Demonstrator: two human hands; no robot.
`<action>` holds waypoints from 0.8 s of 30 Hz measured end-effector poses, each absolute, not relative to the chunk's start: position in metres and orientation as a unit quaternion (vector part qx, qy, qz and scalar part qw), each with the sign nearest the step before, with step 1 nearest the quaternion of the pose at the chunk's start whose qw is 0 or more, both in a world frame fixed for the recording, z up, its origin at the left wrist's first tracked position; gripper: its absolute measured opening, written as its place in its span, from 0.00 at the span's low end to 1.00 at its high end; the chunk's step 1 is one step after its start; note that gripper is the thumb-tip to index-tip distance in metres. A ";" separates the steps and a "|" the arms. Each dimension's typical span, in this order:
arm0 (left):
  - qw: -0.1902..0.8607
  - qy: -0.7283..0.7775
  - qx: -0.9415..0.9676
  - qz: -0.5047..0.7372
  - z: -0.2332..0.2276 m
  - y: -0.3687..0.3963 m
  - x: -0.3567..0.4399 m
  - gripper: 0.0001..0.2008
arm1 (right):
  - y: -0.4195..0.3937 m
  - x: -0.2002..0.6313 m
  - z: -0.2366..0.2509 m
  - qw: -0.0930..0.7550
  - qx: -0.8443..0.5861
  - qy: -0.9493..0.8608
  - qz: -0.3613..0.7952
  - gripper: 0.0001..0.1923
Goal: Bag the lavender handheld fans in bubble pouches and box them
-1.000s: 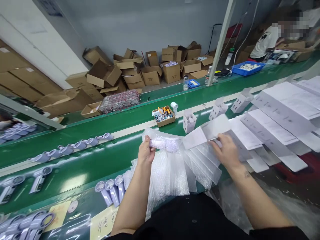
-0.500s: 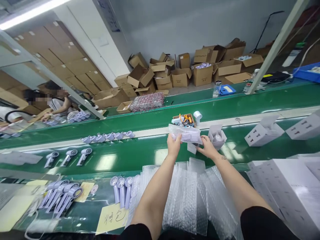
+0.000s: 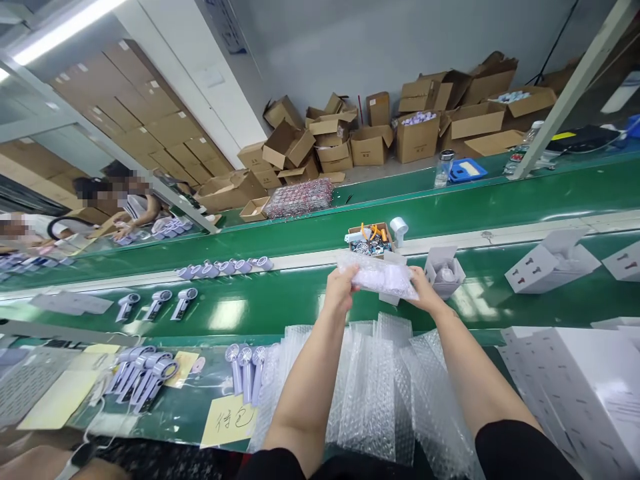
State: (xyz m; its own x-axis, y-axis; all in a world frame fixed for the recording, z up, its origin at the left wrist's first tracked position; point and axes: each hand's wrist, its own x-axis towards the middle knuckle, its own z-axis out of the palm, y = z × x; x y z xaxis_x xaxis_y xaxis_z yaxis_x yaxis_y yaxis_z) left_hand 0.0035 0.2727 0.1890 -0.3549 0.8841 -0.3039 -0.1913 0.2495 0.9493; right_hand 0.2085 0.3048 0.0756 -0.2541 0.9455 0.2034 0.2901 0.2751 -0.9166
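Right hand (image 3: 425, 291) farther forward; at packet (image 3: 383, 278)

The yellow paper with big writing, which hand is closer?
Left. The left hand holds one end of the filled bubble bag, ahead and right of the yellow paper; the right hand, at the other end, is farther right.

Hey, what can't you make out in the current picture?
In the head view:
- White box: mostly hidden behind the bubble-wrapped bundle.
- Bundle's contents: blurred by the wrap.
- Right hand: some fingers hidden by the bundle.
- Far-right printed box: cut off by the right edge.
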 end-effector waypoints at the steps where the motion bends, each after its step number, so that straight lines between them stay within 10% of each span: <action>1: 0.465 0.638 0.305 0.533 0.187 0.277 0.004 0.15 | 0.305 0.208 0.076 0.408 -0.449 -0.687 0.400 0.29; 10: 0.052 0.693 0.661 0.284 0.162 0.296 0.061 0.12 | 0.310 0.203 0.070 0.410 -0.453 -0.675 0.413 0.23; 24: 0.106 0.551 0.825 0.073 0.137 0.260 0.058 0.26 | 0.310 0.211 0.076 0.405 -0.427 -0.699 0.407 0.22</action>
